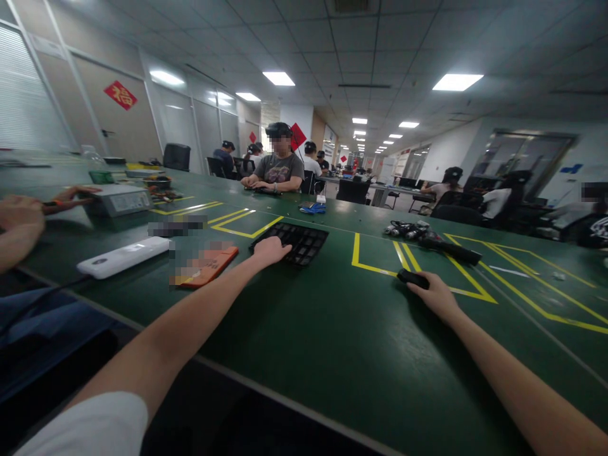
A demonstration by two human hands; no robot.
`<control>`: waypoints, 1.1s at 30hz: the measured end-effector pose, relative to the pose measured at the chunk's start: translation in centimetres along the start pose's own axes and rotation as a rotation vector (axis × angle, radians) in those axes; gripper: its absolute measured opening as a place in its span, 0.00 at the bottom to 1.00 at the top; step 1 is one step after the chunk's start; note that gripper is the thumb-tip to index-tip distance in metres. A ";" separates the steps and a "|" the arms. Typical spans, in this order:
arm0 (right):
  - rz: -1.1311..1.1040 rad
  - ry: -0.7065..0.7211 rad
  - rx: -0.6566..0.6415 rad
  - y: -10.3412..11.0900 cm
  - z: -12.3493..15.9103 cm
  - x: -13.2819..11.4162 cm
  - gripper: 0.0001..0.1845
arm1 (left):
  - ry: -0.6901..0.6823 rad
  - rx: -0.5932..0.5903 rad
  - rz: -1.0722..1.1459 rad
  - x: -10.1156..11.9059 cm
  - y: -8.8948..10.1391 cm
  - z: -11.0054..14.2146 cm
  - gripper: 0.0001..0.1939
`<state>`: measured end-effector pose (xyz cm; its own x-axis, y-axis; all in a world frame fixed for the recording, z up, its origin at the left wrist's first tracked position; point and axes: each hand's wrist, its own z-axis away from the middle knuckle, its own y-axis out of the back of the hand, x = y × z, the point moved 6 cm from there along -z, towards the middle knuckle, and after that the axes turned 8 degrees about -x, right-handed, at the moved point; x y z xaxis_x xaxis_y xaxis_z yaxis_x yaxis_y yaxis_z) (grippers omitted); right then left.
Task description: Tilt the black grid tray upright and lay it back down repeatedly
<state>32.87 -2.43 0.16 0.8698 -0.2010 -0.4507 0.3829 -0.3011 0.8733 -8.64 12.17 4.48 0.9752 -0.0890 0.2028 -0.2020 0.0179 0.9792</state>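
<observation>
My left hand (270, 254) is at the left side of a black compartment tray (311, 239), its fingers closed on the near left part. The tray lies on the green table, divided into several small square cells; what the cells hold is too dark to tell. Out to the right, my right hand (434, 294) is wrapped round a short black object (413, 277), held low over the table by a yellow tape line. Its exact kind does not show. Beyond that hand lies a heap of dark and silvery parts (406, 229), beside a long black piece (451, 249).
An orange packet (211, 266) and a white power strip (128, 256) lie left of my left arm. A grey metal box (118, 200) stands further left, near another person's hands (23, 218). A person (280, 161) sits across the table (304, 329), near blue items (312, 208).
</observation>
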 end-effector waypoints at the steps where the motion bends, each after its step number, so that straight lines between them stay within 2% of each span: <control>1: -0.109 0.033 -0.019 -0.4 0.4 -1.3 0.24 | -0.047 0.009 0.048 1.1 -0.3 0.6 0.27; 4: -0.440 0.118 -0.111 -1.9 2.3 -5.6 0.25 | -0.270 0.033 0.211 5.4 -1.3 3.1 0.23; 7: -0.702 0.229 -0.224 -3.3 4.3 -9.3 0.25 | -0.539 0.007 0.319 9.4 -2.6 6.3 0.19; 9: -0.818 0.349 -0.281 -3.8 5.3 -10.9 0.25 | -0.675 -0.024 0.346 10.9 -3.5 8.1 0.17; 11: -0.857 0.450 -0.306 -4.2 5.8 -11.6 0.25 | -0.741 -0.046 0.362 11.5 -4.3 9.2 0.17; 15: -0.800 0.525 -0.295 -4.8 5.7 -11.3 0.24 | -0.760 -0.055 0.374 11.4 -5.0 9.7 0.17; 19: -0.740 0.578 -0.317 -5.3 5.8 -11.6 0.24 | -0.801 -0.063 0.415 11.5 -5.0 10.0 0.16; 23: -0.683 0.627 -0.282 -4.5 6.3 -12.1 0.23 | -0.868 -0.116 0.382 12.1 -5.0 10.9 0.18; 26: -0.588 0.682 -0.258 -3.6 6.8 -12.4 0.24 | -0.853 -0.180 0.403 12.4 -5.0 11.0 0.21; 29: -0.484 0.745 -0.233 -2.9 7.2 -13.0 0.25 | -0.783 -0.296 0.546 12.3 -4.8 10.2 0.20; 33: -0.384 0.787 -0.185 -2.7 7.4 -13.5 0.27 | -0.497 -0.462 0.971 10.8 -4.1 8.1 0.09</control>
<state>17.74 -5.82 2.53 0.6073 0.6008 -0.5199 0.6763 -0.0476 0.7351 1.98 3.02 2.60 0.2691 -0.2150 0.9388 -0.6870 0.6403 0.3436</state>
